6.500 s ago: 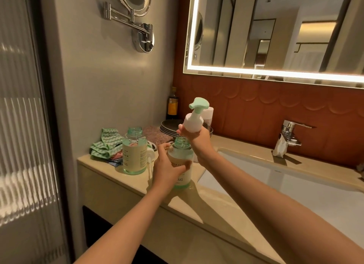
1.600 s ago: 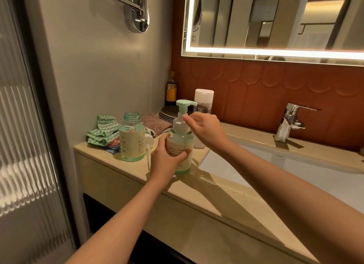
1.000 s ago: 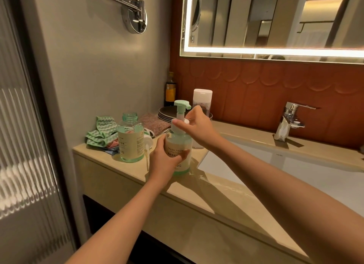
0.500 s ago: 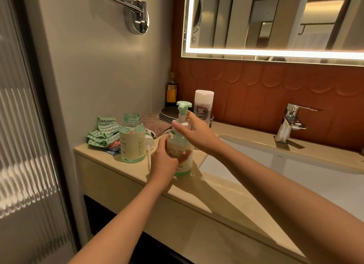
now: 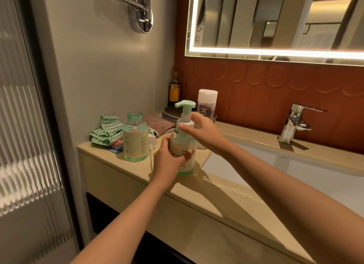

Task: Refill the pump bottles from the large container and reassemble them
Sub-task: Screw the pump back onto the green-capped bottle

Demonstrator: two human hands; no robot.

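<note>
My left fingers (image 5: 167, 140) wrap the pump bottle (image 5: 182, 140), right fingers (image 5: 185, 127) pinch its collar (image 5: 184, 119); a crooked thread could leak.

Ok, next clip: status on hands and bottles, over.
Left hand grips pump bottle, upright on counter. Right hand wraps the pump head at its collar. Second bottle uncapped, standing apart to its left.

My left hand (image 5: 169, 161) covering part of the label on the pump bottle (image 5: 184, 143), my right hand (image 5: 202, 133) hiding the foot of the white bottle (image 5: 206, 104), small print on the open bottle (image 5: 135, 139) unreadable, mirror arm (image 5: 137, 9) cropped above.
</note>
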